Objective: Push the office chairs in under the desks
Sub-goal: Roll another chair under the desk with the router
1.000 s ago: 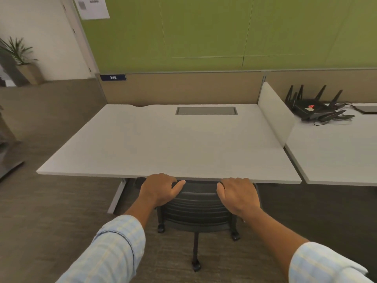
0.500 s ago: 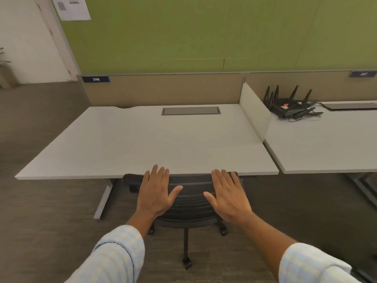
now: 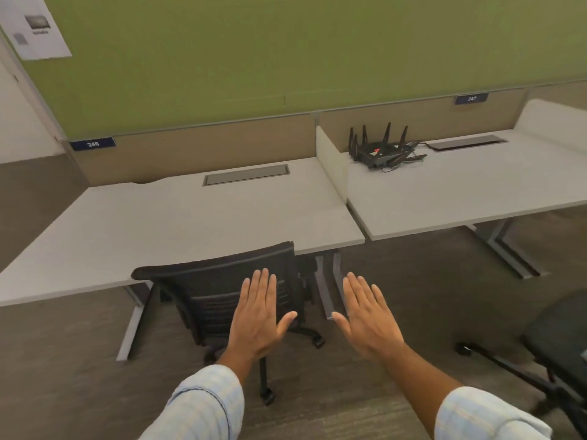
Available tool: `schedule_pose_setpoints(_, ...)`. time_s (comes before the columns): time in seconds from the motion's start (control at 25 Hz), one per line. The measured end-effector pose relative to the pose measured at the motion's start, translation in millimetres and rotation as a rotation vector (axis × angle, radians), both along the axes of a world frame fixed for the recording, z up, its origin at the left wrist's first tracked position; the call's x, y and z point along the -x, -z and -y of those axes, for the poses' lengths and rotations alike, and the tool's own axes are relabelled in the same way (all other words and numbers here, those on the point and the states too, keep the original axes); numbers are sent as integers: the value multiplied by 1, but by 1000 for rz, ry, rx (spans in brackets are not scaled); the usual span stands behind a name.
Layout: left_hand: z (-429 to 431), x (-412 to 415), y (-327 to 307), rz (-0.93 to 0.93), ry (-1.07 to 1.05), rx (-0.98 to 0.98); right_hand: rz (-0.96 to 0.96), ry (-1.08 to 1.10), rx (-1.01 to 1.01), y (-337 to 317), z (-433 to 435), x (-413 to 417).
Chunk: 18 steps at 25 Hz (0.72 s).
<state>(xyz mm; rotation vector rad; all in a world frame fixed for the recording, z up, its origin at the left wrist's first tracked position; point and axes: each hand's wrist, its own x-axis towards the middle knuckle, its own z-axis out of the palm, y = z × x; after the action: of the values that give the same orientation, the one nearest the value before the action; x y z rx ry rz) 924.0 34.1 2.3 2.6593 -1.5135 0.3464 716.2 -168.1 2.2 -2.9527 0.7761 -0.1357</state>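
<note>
A green wall backs two white desks. At the left desk (image 3: 178, 223) the black office chair (image 3: 222, 290) sits tucked under its front edge. Left hand (image 3: 259, 319) and right hand (image 3: 365, 322) hover flat, fingers spread, gripping nothing. Right of that desk, a second chair (image 3: 559, 341) stands out on the carpet; it likely needs pushing next under the neighbouring desk (image 3: 460, 185).

desk tops (image 3: 178, 223): looking like smooth, matt pale laminate
chair back (image 3: 222, 293): showing ribbed black mesh or plastic, matt
desk legs (image 3: 498, 246): looking like grey painted metal
floor (image 3: 413, 281): showing rough brown carpet
wall panel (image 3: 286, 49): appearing as matt green cloth
sleeves (image 3: 203, 404): showing pale checked cloth
router (image 3: 381, 150): showing black plastic
poster (image 3: 35, 27): looking like white paper
</note>
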Motion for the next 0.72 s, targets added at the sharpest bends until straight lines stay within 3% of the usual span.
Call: schedule_pose_setpoints(0.72,227,465,14,-74,703,-12,26,677,6,1,68,502)
